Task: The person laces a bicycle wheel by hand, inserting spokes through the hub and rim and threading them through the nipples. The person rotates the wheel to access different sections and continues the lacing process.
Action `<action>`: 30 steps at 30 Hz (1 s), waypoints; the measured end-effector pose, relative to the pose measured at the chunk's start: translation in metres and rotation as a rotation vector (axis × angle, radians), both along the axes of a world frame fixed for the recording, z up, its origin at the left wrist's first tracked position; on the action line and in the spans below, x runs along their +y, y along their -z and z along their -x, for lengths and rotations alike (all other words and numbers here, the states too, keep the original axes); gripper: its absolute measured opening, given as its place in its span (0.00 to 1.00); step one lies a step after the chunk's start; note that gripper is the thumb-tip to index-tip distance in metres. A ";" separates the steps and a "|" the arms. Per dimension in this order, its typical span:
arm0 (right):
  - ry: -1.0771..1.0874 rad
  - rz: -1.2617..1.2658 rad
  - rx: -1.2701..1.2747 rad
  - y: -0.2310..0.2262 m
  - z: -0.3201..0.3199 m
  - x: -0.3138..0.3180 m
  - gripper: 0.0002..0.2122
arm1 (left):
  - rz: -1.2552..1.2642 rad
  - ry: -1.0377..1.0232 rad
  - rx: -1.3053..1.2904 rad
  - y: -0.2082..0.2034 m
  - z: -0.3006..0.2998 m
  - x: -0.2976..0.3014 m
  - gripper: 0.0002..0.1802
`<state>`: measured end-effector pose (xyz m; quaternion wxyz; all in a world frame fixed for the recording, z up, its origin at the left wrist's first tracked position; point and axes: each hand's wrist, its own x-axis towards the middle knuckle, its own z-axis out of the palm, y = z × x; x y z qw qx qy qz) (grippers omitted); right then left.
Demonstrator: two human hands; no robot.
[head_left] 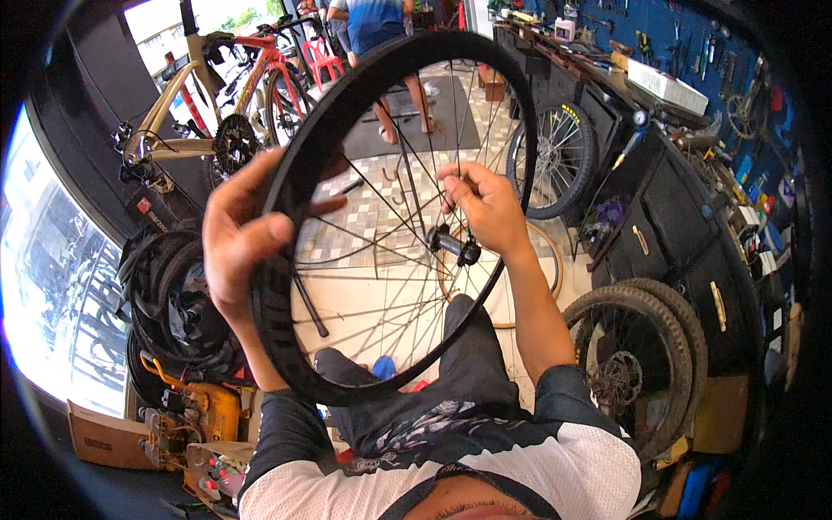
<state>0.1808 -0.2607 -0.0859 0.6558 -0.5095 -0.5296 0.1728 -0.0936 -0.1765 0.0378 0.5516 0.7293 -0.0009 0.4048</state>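
A bare black bicycle wheel (347, 91) without a tyre stands tilted in front of me, over my lap. My left hand (238, 238) is closed round the left side of its deep rim, thumb on the near face and fingers reaching behind; it is slightly blurred. Inside the rim, my right hand (490, 208) pinches a thin black spoke just above the hub (448, 243). The pinched fingertips partly hide that spoke. Other spokes fan out from the hub to the rim.
Bicycles (173, 130) stand at the back left, above a heap of black tyres (173, 303). Wheels with tyres (563, 160) lean against black drawers (667, 230) on the right. A yellow jack-like tool (217, 407) sits lower left. Another person (377, 26) stands at the back.
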 end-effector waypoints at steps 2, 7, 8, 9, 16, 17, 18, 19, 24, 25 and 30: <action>0.000 -0.010 0.037 0.018 -0.005 0.001 0.09 | -0.018 -0.071 -0.010 0.017 -0.010 -0.003 0.47; 0.074 -0.013 0.042 0.020 0.003 -0.001 0.10 | 0.190 0.002 -0.115 0.035 -0.049 0.043 0.28; 0.087 0.048 0.040 0.018 0.003 -0.002 0.12 | 0.235 0.025 -0.107 0.035 -0.063 0.052 0.24; 0.107 0.007 0.073 0.021 0.004 -0.004 0.14 | 0.239 0.163 -0.161 0.046 -0.081 0.058 0.25; 0.276 -0.027 -0.147 0.001 0.015 -0.020 0.19 | 0.094 0.143 0.020 0.058 -0.110 0.051 0.44; 0.327 -0.134 -0.280 -0.006 0.020 -0.015 0.17 | 0.058 0.320 -0.129 0.064 -0.103 0.056 0.38; 0.437 -0.220 -0.391 -0.008 0.018 -0.017 0.15 | 0.089 0.311 -0.123 0.069 -0.110 0.054 0.36; 0.506 -0.277 -0.455 -0.012 0.014 -0.020 0.14 | 0.121 0.300 -0.116 0.071 -0.115 0.050 0.34; 0.163 -0.149 -0.454 -0.030 0.002 -0.025 0.09 | 0.198 0.256 -0.101 0.061 -0.119 0.033 0.27; 0.117 -0.092 -0.438 -0.027 0.002 -0.021 0.09 | 0.221 0.247 -0.108 0.061 -0.119 0.031 0.27; -0.094 -0.055 -0.300 -0.014 0.000 -0.012 0.12 | 0.350 0.304 -0.249 0.061 -0.114 0.036 0.20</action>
